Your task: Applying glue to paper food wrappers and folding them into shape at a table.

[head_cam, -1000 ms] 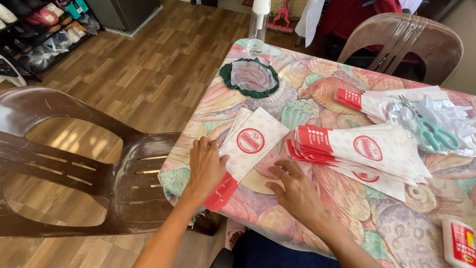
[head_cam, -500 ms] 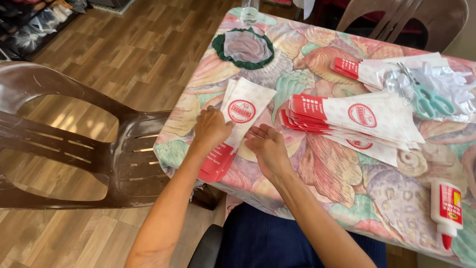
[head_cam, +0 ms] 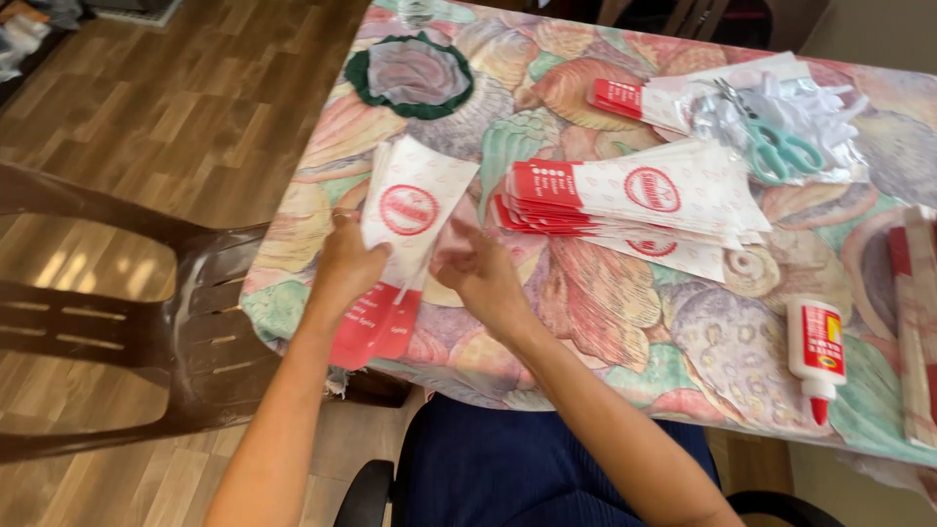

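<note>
Seen from a head camera looking down, a person sits at a table [head_cam: 625, 322] covered in a cloth printed with large pastel seashells. The left hand [head_cam: 346, 265] rests on a white paper bag [head_cam: 405, 234] with a red round emblem and a red bottom band, its fingers curled over the bag's left edge and gripping it. This bag lies at the table's near left corner, its red end reaching the table's edge above the person's lap. The right hand [head_cam: 483, 278] hovers just to the right of the bag, fingers loosely spread and holding nothing, fingertips near the bag's right edge. Further right, a fanned stack of similar bags [head_cam: 634, 195] lies near the middle of the table, apart from the held bag by a narrow strip of bare cloth. Behind it sit teal-handled scissors [head_cam: 781, 146] on crumpled clear plastic [head_cam: 820, 107]. A white glue bottle [head_cam: 818, 356] with a red tip lies close to the near right edge. A round green-rimmed mat [head_cam: 415, 76] lies at the far left. A brown plastic chair [head_cam: 146, 332] stands against the table's left side, with open wooden floor [head_cam: 176, 117] beyond it.
</note>
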